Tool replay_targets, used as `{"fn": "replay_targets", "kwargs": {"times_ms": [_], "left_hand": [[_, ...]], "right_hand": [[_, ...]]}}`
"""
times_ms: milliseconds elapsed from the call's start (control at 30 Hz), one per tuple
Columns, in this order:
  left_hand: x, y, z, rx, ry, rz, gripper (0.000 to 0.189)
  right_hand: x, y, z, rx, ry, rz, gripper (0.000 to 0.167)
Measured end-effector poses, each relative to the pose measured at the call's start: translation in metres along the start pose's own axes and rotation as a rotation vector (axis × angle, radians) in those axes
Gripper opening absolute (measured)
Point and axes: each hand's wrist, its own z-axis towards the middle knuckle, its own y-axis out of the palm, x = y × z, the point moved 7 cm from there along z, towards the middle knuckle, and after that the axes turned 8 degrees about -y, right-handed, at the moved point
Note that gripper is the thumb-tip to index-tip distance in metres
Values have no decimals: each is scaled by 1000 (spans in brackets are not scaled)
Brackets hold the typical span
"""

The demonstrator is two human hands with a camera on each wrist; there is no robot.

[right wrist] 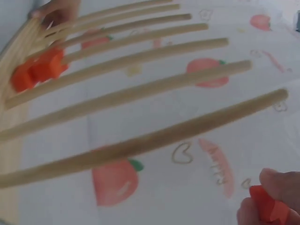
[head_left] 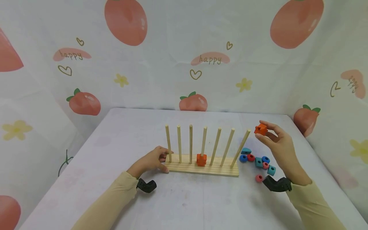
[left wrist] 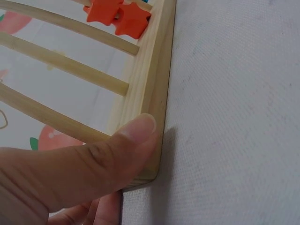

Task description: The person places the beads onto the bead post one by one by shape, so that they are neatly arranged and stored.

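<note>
A wooden peg board (head_left: 187, 169) with a row of several upright pegs lies on the table. My left hand (head_left: 150, 159) grips its left end, and in the left wrist view the thumb (left wrist: 136, 133) presses on the front edge of the base. Two orange star-shaped beads (left wrist: 132, 21) sit low on the middle peg (head_left: 203, 140). Beyond the right end of the board, my right hand (head_left: 280, 145) pinches another orange star-shaped bead (head_left: 261, 129) between thumb and fingers. That bead is in the air beside the top of the rightmost peg (head_left: 244, 139), apart from it.
Right of the board lie loose beads: a teal half-round one (head_left: 246, 150), blue ones (head_left: 243, 158), a red one (head_left: 251, 157), teal blocks (head_left: 271, 170) and pink ones (head_left: 259, 178). A fruit-patterned cloth (head_left: 161, 73) hangs behind the table.
</note>
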Motion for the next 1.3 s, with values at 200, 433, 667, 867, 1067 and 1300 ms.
{"fn": "replay_targets", "kwargs": {"times_ms": [200,433,667,867,1067,1300], "left_hand": [[0,0,1,-15,18,-7,71],[-2,-1,2,-38,40,-19,71],[-2,-1,3,-52,52,-22,71],[-3,-1,4,-40,39,-21,71],[-3,-1,4,-22,29,0,71],[-5,-2,5,-13,21,6,71]], "right_hand": [[-32,-1,8,98,-132,357,45],[-71,8,10,99,-291,548,40],[-103,24,12,27,-423,699,35],[-114,39,12,24,-415,708,34],[-121,54,13,17,-413,705,31],[-125,70,15,47,-397,641,30]]}}
